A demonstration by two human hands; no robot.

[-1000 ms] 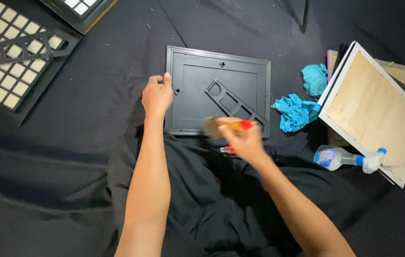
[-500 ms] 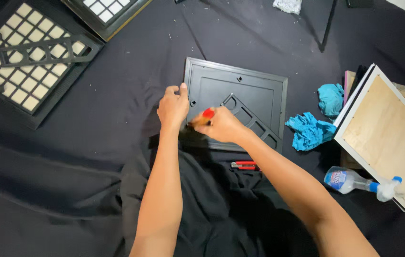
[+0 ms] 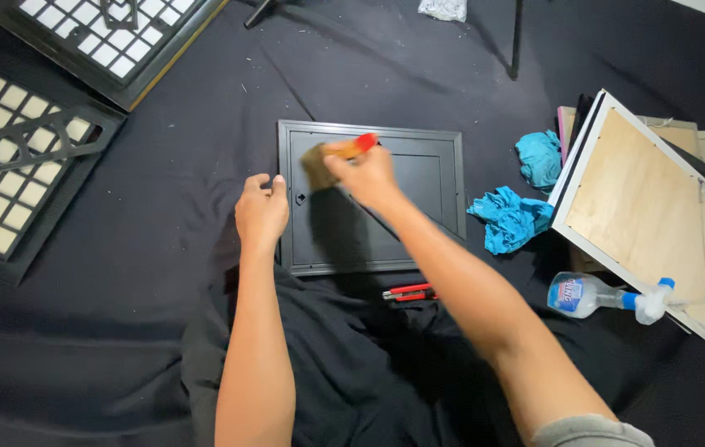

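Right forearm hides part of the black frame (image 3: pixel 344 232); brush (image 3: pixel 337 155) blurred — grid panels (image 3: pixel 29 157) cut off.

A frame (image 3: pixel 418 207) lay on the cloth (image 3: pixel 162 314) — grilles (image 3: pixel 13 165) to its left, rags (image 3: pixel 514 217) just right. Beyond those leaned a board (image 3: pixel 642 207), a bottle (image 3: pixel 596 295) before it — a cutter (image 3: pixel 408 292) below the frame.

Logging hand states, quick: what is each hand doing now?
Left hand: curled, resting on the black frame's left edge.
Right hand: closed around a red-handled brush.
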